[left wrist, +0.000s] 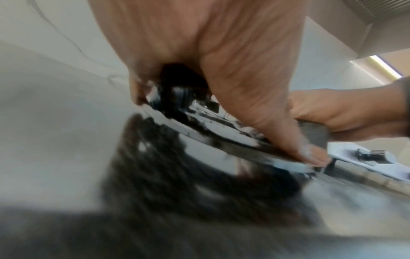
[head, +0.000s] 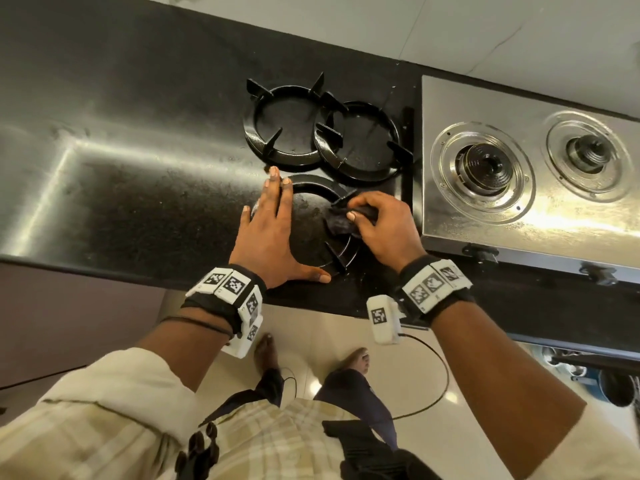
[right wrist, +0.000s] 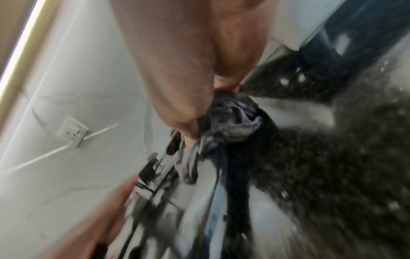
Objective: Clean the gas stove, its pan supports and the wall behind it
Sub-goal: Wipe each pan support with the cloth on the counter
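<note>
A black pan support (head: 341, 252) lies on the dark countertop (head: 138, 202) near its front edge. My left hand (head: 273, 223) presses flat on its left rim, fingers straight and thumb spread along the front. My right hand (head: 381, 223) grips a bunched dark cloth (head: 341, 221) against the support's right side. The right wrist view shows the cloth (right wrist: 235, 119) crumpled under my fingers. Two more pan supports (head: 277, 157) (head: 360, 173) lie side by side behind. The steel gas stove (head: 485, 233) stands to the right with its burners (head: 483, 166) (head: 588, 152) bare. The pale wall (head: 381, 26) runs behind.
The stove's knobs (head: 481, 252) face the counter's front edge. A wall socket (right wrist: 72, 130) shows in the right wrist view. The countertop stretches bare and streaked to the left. Below the edge are the floor and my feet.
</note>
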`<action>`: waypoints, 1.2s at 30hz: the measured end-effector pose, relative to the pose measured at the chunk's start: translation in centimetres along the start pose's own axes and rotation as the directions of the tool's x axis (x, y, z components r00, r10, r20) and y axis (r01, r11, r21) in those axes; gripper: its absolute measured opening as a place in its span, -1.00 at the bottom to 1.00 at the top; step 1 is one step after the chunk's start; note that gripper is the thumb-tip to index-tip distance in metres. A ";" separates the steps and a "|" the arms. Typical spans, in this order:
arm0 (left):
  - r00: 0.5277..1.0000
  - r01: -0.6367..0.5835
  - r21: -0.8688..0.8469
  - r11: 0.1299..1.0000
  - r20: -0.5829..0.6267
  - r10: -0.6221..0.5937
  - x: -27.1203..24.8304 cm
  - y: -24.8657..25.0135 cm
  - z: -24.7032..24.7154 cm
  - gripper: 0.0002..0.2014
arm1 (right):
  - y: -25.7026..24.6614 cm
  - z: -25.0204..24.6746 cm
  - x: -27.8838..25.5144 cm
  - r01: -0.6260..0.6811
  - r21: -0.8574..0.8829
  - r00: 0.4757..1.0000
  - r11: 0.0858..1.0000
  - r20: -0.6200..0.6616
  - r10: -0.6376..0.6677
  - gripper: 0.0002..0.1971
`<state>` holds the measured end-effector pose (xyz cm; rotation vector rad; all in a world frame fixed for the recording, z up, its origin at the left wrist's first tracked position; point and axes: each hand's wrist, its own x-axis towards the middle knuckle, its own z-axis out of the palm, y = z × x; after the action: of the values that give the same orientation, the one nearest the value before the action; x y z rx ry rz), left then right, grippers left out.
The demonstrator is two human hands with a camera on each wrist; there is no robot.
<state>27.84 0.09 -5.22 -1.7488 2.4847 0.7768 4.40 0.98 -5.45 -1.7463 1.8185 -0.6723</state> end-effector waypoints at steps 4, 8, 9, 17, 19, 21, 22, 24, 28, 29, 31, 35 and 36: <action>0.986 -0.128 0.009 0.992 0.109 0.127 0.9 -2.2 -1.7 0.73 | -1.2 -3.9 -1.4 -0.071 0.142 0.972 0.987 0.232 0.036 -0.81; 0.974 -0.196 0.044 0.980 0.127 0.189 1.6 -2.6 -2.0 0.75 | -2.1 -4.5 -1.5 0.104 0.128 0.994 0.986 -0.057 -0.097 -0.70; 0.970 -0.209 0.054 0.976 0.134 0.200 1.8 -2.6 -1.9 0.75 | -2.0 -3.9 -1.2 0.116 0.032 0.992 0.993 -0.049 -0.114 -0.64; 0.953 -0.261 0.066 0.963 0.179 0.245 2.0 -2.7 -1.9 0.75 | -0.6 -2.6 1.8 0.303 -0.352 0.906 0.886 0.395 -0.153 -0.73; 0.948 -0.277 0.082 0.957 0.189 0.258 2.1 -2.7 -2.1 0.75 | -0.5 -3.1 2.2 0.383 -0.389 0.872 0.838 0.452 -0.189 -0.74; 0.942 -0.292 0.119 0.949 0.211 0.263 2.1 -2.7 -2.4 0.74 | -0.5 -3.1 2.2 0.445 -0.429 0.848 0.786 0.483 -0.216 -0.70; 0.937 -0.302 0.151 0.941 0.227 0.265 2.2 -2.7 -2.6 0.74 | -0.7 -3.0 2.0 0.460 -0.448 0.846 0.767 0.484 -0.224 -0.70; 0.931 -0.324 0.249 0.913 0.253 0.261 2.5 -2.6 -3.3 0.73 | -0.8 -2.8 1.1 0.455 -0.478 0.859 0.751 0.458 -0.229 -0.69; 0.953 -0.264 0.311 0.913 0.231 0.196 0.7 -2.5 -3.8 0.69 | -0.7 -1.2 -2.0 0.351 -0.544 0.922 0.762 0.341 -0.181 -0.57; 0.956 -0.245 0.278 0.929 0.230 0.183 -0.1 -2.7 -3.6 0.65 | -0.7 -0.7 -2.9 0.316 -0.543 0.938 0.778 0.300 -0.172 -0.55; 0.957 -0.215 0.165 0.963 0.231 0.174 -1.8 -2.9 -3.0 0.54 | -0.7 0.2 -4.5 0.251 -0.527 0.964 0.812 0.209 -0.163 -0.56; 0.978 -0.149 0.000 0.989 0.147 0.147 -3.1 -1.6 -1.4 0.41 | -2.0 1.8 -5.7 0.208 -0.472 0.978 0.857 0.127 -0.167 -0.50; 0.988 -0.123 -0.028 0.992 0.088 0.125 -3.1 -1.1 -0.8 0.35 | -2.4 2.2 -5.8 0.210 -0.444 0.977 0.871 0.120 -0.174 -0.49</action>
<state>30.16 2.22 -4.08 -1.5408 2.5545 0.8743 7.80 6.67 -5.31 -2.2463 1.8689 -0.2503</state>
